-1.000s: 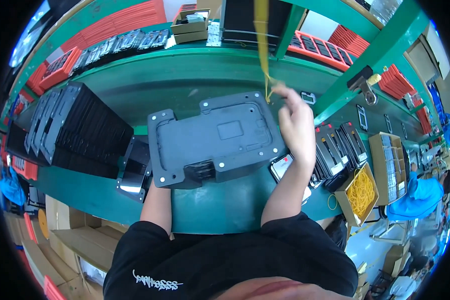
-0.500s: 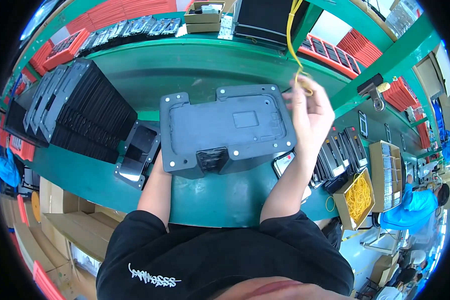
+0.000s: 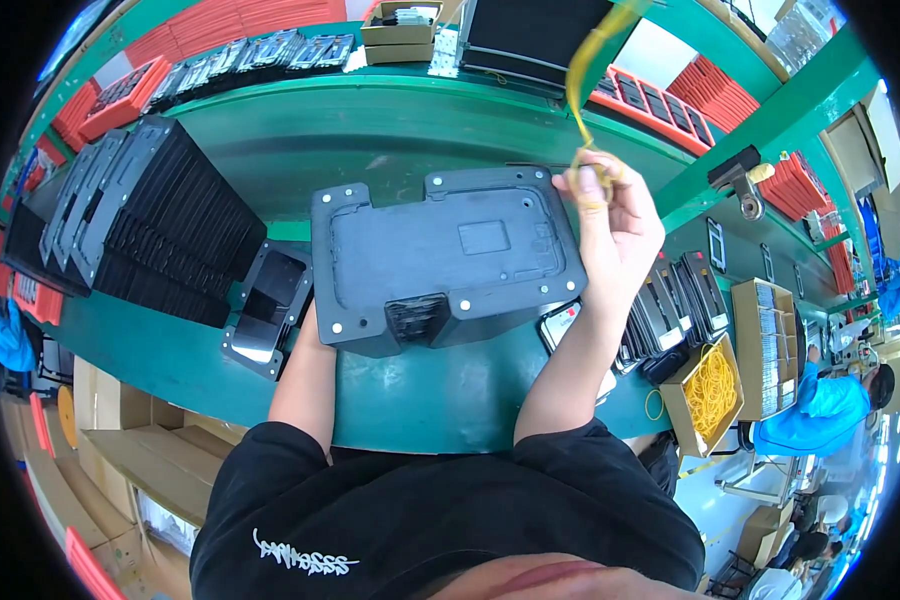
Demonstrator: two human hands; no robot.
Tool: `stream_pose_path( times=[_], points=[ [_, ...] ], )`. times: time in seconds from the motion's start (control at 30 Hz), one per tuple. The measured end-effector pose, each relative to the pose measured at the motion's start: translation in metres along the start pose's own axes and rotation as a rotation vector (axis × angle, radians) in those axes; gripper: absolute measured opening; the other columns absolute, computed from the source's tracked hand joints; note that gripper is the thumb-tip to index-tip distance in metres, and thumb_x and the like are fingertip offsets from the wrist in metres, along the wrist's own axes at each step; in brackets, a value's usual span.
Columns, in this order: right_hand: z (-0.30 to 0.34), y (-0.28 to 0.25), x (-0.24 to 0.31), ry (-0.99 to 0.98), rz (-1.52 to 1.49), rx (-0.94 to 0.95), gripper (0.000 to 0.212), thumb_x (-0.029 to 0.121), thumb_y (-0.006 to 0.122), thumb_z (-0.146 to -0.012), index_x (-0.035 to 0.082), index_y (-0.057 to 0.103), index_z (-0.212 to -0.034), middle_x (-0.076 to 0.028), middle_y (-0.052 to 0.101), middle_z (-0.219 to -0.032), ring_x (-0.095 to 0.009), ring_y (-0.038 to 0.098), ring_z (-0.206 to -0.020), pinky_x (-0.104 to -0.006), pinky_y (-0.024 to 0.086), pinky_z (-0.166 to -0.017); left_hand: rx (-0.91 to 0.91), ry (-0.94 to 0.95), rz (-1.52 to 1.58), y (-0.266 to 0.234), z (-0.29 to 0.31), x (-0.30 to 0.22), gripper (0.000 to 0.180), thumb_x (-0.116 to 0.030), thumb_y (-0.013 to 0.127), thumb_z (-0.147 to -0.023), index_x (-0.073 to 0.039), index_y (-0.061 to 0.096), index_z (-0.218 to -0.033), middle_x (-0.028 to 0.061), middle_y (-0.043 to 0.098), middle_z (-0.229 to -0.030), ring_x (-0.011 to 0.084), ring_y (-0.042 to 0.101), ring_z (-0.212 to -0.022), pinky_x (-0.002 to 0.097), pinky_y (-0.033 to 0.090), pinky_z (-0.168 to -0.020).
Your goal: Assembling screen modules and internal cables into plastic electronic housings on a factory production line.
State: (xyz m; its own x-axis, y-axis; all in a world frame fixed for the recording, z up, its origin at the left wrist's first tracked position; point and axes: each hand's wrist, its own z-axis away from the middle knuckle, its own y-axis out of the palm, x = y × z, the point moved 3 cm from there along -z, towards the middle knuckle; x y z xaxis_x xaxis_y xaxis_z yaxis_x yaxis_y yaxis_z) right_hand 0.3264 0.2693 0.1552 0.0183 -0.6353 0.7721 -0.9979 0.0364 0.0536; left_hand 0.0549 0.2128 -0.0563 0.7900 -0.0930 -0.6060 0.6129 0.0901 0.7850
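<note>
In front of me stands a tall stack of black plastic frames (image 3: 410, 245), tilted so its broad top face shows, with silver round dots along its rim. My left forearm (image 3: 305, 385) runs up to the stack's lower left side; the left hand is hidden behind it. My right hand (image 3: 620, 215) is raised at the stack's upper right corner, fingers curled in a pinch round a yellow rubber band (image 3: 582, 120). The band stretches upward from the fingers and blurs near the shelf. A single black frame (image 3: 270, 300) lies left of the stack.
Taller stacks of black frames (image 3: 165, 215) stand at the left. To the right are dark panels (image 3: 660, 310), a carton of yellow rubber bands (image 3: 710, 390) and a divided carton (image 3: 767, 345). A metal clip (image 3: 745, 185) hangs on the green post. Another person (image 3: 820, 410) in blue sits farther right.
My right hand has shifted slightly left and down, closer to the stack's corner, still on the yellow band. The band's upper part has swung and blurs now. The stack looks nearly unchanged.
</note>
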Motion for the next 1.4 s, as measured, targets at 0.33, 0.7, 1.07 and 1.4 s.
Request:
stream_pose_path(
  times=[0.33, 0.7, 1.07, 1.4],
  points=[
    [0.001, -0.005, 0.01, -0.076, -0.124, -0.063, 0.025, 0.016, 0.057, -0.107, -0.004, 0.059, -0.123, -0.022, 0.07, -0.112, -0.024, 0.073, -0.085, -0.0356, 0.062, -0.074, -0.035, 0.017, 0.041, -0.012, -0.001, 0.011, 0.051, -0.042, 0.052, -0.106, -0.009, 0.056, -0.144, 0.0079, 0.063, -0.137, 0.0223, 0.062, -0.122, 0.0402, 0.053, -0.102],
    [-0.007, -0.018, -0.008, 0.124, -0.003, -0.268, 0.042, 0.006, 0.062, -0.101, 0.0, 0.051, -0.142, -0.019, 0.061, -0.134, -0.02, 0.071, -0.098, -0.0281, 0.057, -0.077, -0.059, 0.033, 0.065, -0.029, -0.01, 0.006, 0.051, -0.043, 0.051, -0.106, -0.009, 0.056, -0.145, 0.0079, 0.062, -0.138, 0.0226, 0.062, -0.122, 0.0405, 0.053, -0.102],
    [-0.007, -0.021, -0.009, 0.181, 0.241, -0.139, 0.041, 0.01, 0.066, -0.098, 0.003, 0.059, -0.138, -0.015, 0.063, -0.134, -0.018, 0.067, -0.109, -0.0322, 0.052, -0.094, -0.027, 0.057, 0.065, -0.061, -0.02, 0.009, 0.053, -0.045, 0.049, -0.107, -0.01, 0.055, -0.145, 0.0083, 0.062, -0.139, 0.0235, 0.061, -0.123, 0.0415, 0.053, -0.103],
    [-0.003, -0.008, 0.0, 0.232, 0.003, 0.228, 0.03, 0.023, 0.054, -0.106, 0.001, 0.071, -0.119, -0.014, 0.066, -0.131, -0.019, 0.065, -0.111, -0.0335, 0.05, -0.098, 0.099, -0.074, 0.548, -0.055, -0.017, 0.008, 0.054, -0.046, 0.047, -0.107, -0.009, 0.053, -0.147, 0.0085, 0.061, -0.14, 0.0242, 0.06, -0.125, 0.0415, 0.052, -0.105]
  ],
)
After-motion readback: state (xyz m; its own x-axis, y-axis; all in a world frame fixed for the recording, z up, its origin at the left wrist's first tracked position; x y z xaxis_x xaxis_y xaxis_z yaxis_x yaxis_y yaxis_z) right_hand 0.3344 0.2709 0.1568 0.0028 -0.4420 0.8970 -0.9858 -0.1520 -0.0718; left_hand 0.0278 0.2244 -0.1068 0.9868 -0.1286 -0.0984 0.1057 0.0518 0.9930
